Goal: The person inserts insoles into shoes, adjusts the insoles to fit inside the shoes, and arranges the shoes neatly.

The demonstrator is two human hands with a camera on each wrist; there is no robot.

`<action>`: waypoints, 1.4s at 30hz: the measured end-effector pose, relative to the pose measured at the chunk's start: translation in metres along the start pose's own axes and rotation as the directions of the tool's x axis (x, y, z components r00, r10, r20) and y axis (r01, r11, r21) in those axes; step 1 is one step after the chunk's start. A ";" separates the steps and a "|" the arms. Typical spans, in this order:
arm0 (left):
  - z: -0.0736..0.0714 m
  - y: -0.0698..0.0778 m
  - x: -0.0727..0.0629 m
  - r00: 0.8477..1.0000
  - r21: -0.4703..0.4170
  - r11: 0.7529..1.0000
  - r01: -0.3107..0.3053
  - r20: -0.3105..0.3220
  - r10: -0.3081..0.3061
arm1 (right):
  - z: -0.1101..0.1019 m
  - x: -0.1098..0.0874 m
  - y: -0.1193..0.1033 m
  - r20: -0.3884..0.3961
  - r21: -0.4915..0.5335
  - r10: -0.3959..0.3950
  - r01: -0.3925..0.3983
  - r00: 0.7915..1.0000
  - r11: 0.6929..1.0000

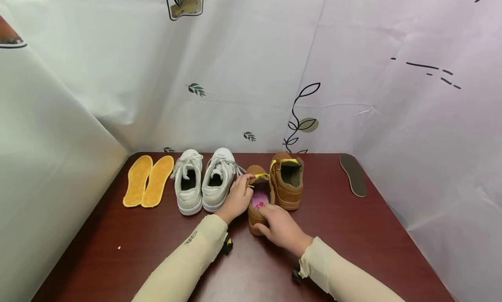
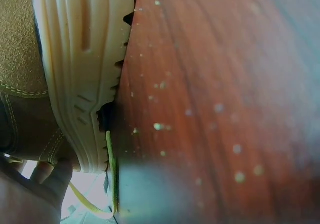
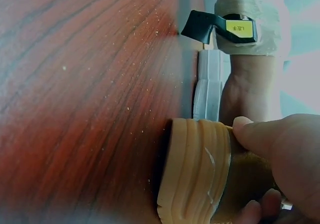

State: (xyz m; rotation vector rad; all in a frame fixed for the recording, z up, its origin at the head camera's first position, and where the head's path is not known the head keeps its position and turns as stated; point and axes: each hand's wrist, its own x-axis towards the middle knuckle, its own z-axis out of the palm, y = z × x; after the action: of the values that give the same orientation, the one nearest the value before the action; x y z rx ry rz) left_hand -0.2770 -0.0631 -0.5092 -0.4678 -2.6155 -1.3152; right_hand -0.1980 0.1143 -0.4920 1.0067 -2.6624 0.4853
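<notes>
A brown shoe (image 1: pixel 255 223) with a yellow lace stands between both hands, toe toward the wall. Inside it shows a pink insole (image 1: pixel 259 199). My left hand (image 1: pixel 237 196) grips the shoe's upper near the lace on its left side; its fingers also show against the shoe in the left wrist view. At the heel my right hand (image 1: pixel 283 228) holds the collar, thumb on the heel's outside and other fingers curled round the far side, as the right wrist view shows. The second brown shoe (image 1: pixel 287 193) stands just to the right, its opening dark.
Left of the brown shoes stand two white sneakers (image 1: pixel 217 193), and farther left lie two yellow insoles (image 1: pixel 158 180). A dark insole (image 1: pixel 353 174) lies near the right table edge. White printed cloth (image 1: pixel 251 75) hangs behind the dark red table (image 1: pixel 157 249).
</notes>
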 end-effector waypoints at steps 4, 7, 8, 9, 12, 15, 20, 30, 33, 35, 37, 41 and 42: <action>0.000 0.000 0.002 1.000 0.008 1.000 -0.010 0.004 0.010 | -0.006 0.001 0.000 0.035 -0.028 -0.004 0.005 0.999 1.000; 0.001 -0.001 0.002 1.000 0.011 1.000 -0.011 0.014 0.010 | -0.010 -0.001 0.001 0.063 -0.056 -0.006 0.009 0.998 0.998; 0.001 -0.001 0.002 1.000 0.015 1.000 -0.004 0.022 0.003 | -0.010 -0.001 0.002 0.068 -0.056 -0.007 0.011 0.998 0.998; 0.001 0.000 0.001 1.000 0.022 1.000 0.003 0.027 -0.004 | -0.011 -0.002 0.003 0.072 -0.055 -0.009 0.013 0.997 0.998; 0.002 0.001 0.002 1.000 0.036 0.999 0.012 0.029 -0.013 | -0.016 -0.003 0.010 0.066 -0.032 -0.014 0.017 0.998 0.999; 0.001 0.002 0.002 1.000 0.044 0.999 0.009 0.023 -0.010 | -0.027 -0.004 0.021 0.034 -0.003 -0.014 0.014 0.999 1.000; 0.000 0.002 0.001 1.000 0.051 0.999 0.007 0.029 -0.009 | -0.049 -0.009 0.047 -0.093 0.002 -0.001 0.001 0.996 1.000; 0.000 0.002 0.002 0.999 0.024 1.000 -0.004 0.038 0.003 | -0.091 -0.025 0.160 -0.292 -0.031 0.314 -0.337 0.903 0.941; 0.001 0.002 0.002 0.999 0.030 1.000 0.003 0.042 -0.005 | -0.097 -0.040 0.191 -0.245 -0.042 0.416 -0.439 0.876 0.898; 0.001 0.002 0.002 0.999 0.037 0.999 0.013 0.047 -0.015 | -0.099 -0.048 0.206 -0.195 -0.061 0.436 -0.455 0.879 0.889; 0.001 0.002 0.002 0.998 0.047 0.999 0.027 0.054 -0.030 | -0.100 -0.055 0.217 -0.144 -0.083 0.436 -0.450 0.888 0.889; 0.002 0.002 0.000 0.997 0.053 0.998 0.045 0.064 -0.049 | -0.099 -0.063 0.230 -0.073 -0.116 0.461 -0.466 0.885 0.877; 0.002 0.001 0.000 0.997 0.050 0.998 0.045 0.063 -0.049 | -0.098 -0.064 0.233 -0.062 -0.120 0.477 -0.481 0.877 0.869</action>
State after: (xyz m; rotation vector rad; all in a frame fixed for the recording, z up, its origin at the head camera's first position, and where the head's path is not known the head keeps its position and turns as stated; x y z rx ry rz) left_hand -0.2765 -0.0608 -0.5094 -0.4508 -2.7199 -1.2677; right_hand -0.2974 0.3548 -0.4748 0.2832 -2.8634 0.4028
